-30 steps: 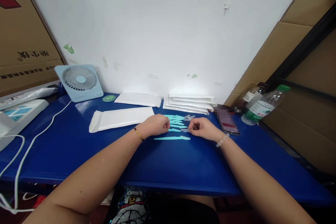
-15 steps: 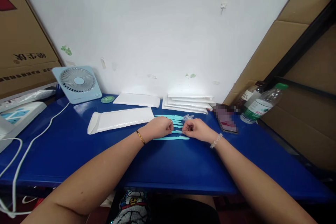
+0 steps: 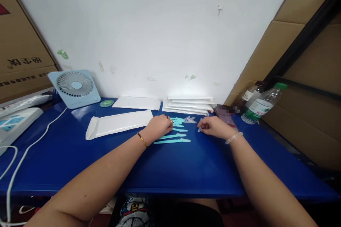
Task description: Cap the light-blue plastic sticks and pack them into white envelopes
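Slim turquoise eyebrow razors (image 3: pixel 176 135) lie side by side on the blue table, with several more bunched behind. My left hand (image 3: pixel 161 127) is closed at the left of this group, its fingertips pinching one razor whose blade end points right. The fingers cover part of the razors. Farther right, my right hand (image 3: pixel 214 127) pinches a small clear plastic blade cap (image 3: pixel 199 129) just above the table. Between the hands, a little toward the wall, rests a small heap of similar clear caps (image 3: pixel 190 119).
White padded mailers are stacked (image 3: pixel 189 104) by the wall; another mailer (image 3: pixel 121 125) lies left of my left hand. A blue fan (image 3: pixel 76 87) and round green disc (image 3: pixel 106 103) stand left. A phone (image 3: pixel 225 116) and bottles (image 3: pixel 259 108) are right. A white cable (image 3: pixel 39 136) crosses the left side.
My right hand has moved right, away from the razors, with a clear cap now showing in its fingers. My left hand has shifted slightly left and back; one more razor lies in the front row.
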Action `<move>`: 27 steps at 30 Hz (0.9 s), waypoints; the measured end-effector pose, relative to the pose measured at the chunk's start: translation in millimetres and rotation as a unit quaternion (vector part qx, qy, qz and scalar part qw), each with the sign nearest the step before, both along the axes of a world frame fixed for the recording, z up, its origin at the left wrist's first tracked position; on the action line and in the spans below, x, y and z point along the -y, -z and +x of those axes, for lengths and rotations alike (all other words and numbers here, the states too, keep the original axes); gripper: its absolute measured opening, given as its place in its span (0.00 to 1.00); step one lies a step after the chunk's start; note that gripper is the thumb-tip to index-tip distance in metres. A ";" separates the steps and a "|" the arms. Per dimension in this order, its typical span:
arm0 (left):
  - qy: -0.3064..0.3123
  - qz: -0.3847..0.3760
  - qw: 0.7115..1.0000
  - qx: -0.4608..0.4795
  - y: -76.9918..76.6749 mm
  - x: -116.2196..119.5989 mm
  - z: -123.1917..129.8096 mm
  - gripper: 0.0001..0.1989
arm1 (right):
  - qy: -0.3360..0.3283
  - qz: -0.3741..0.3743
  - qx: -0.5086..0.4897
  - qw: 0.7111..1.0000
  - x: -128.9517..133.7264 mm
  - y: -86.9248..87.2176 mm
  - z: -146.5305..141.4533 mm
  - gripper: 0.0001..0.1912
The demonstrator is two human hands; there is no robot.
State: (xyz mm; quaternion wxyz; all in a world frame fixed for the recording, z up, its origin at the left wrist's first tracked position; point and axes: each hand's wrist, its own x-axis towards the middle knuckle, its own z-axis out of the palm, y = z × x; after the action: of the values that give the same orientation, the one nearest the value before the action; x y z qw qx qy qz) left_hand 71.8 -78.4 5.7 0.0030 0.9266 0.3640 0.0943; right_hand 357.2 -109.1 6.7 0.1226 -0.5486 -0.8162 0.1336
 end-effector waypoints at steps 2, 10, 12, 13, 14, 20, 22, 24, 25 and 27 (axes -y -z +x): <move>0.009 0.007 1.000 -0.008 -0.8 1.0 0.0 0.10 | -0.002 -0.001 0.018 1.000 -1.5 2.2 -5.4 0.08; 0.027 0.076 0.996 -0.031 -4.3 6.4 -0.7 0.13 | -0.024 0.002 -0.011 1.000 -1.6 6.6 -11.2 0.04; 0.026 0.087 0.996 -0.019 -4.8 6.3 0.4 0.13 | -0.026 -0.005 -0.055 0.998 -1.5 8.1 -13.8 0.09; 0.022 0.088 0.996 -0.004 -4.9 6.0 0.9 0.13 | -0.025 -0.001 -0.084 0.996 -1.3 8.1 -15.7 0.11; 0.018 0.082 0.996 0.020 -5.0 5.4 1.2 0.12 | -0.022 0.004 -0.122 0.992 -1.0 7.4 -17.9 0.12; -0.002 -0.100 0.963 0.249 -3.1 4.8 1.0 0.10 | 0.034 0.012 -0.454 0.890 4.8 -6.3 -30.3 0.14; -0.003 -0.182 0.939 0.292 -2.1 6.6 1.5 0.11 | 0.033 0.016 -0.514 0.857 6.7 -10.1 -32.2 0.15; 0.008 -0.235 0.921 0.311 -1.3 8.2 2.2 0.10 | 0.035 -0.009 -0.554 0.832 8.0 -12.3 -33.0 0.15; 0.010 -0.247 0.917 0.312 -1.0 8.7 2.4 0.10 | 0.041 -0.029 -0.571 0.819 8.3 -12.9 -33.0 0.15; 0.008 -0.249 0.918 0.307 -0.6 9.0 2.6 0.10 | 0.061 -0.067 -0.597 0.797 8.7 -13.4 -32.7 0.13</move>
State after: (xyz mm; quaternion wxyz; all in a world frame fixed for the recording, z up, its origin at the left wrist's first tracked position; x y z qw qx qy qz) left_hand 74.3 -87.4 6.2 0.3461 0.8242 0.3494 0.2807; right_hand 324.4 -117.8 20.1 0.5563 -0.4155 -0.5353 0.4809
